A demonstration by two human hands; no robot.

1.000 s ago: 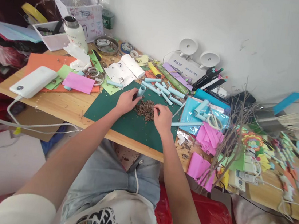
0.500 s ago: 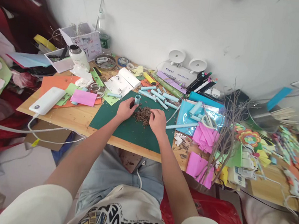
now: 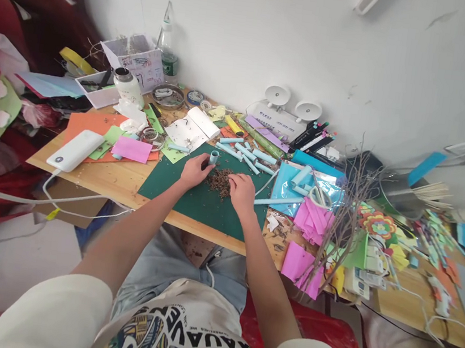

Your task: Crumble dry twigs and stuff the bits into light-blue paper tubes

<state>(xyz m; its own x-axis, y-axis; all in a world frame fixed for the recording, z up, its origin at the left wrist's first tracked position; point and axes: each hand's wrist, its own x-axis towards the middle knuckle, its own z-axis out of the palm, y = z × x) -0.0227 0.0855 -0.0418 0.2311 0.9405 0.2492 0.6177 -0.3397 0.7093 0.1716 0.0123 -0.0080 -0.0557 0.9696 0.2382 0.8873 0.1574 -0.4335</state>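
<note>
My left hand [image 3: 195, 171] is closed around a short light-blue paper tube [image 3: 213, 157], which stands upright with its open end up. Just right of the tube lies a heap of brown crumbly bits [image 3: 219, 182] on the dark green cutting mat [image 3: 171, 180]. At the heap's right edge is my right hand [image 3: 241, 189], its fingertips pinched together against the bits. Whatever lies between those fingertips is too small to make out.
Behind the mat lie several light-blue paper tubes [image 3: 247, 157]. Bare twigs [image 3: 353, 201], pink paper [image 3: 304, 266] and a blue plastic packet [image 3: 288, 188] crowd the right. On the left are a white power bank [image 3: 75, 150], a white bottle [image 3: 128, 87] and coloured paper.
The camera view has shifted slightly. My left hand keeps its hold on the upright tube, and my right hand stays at the right side of the brown heap with little movement.
</note>
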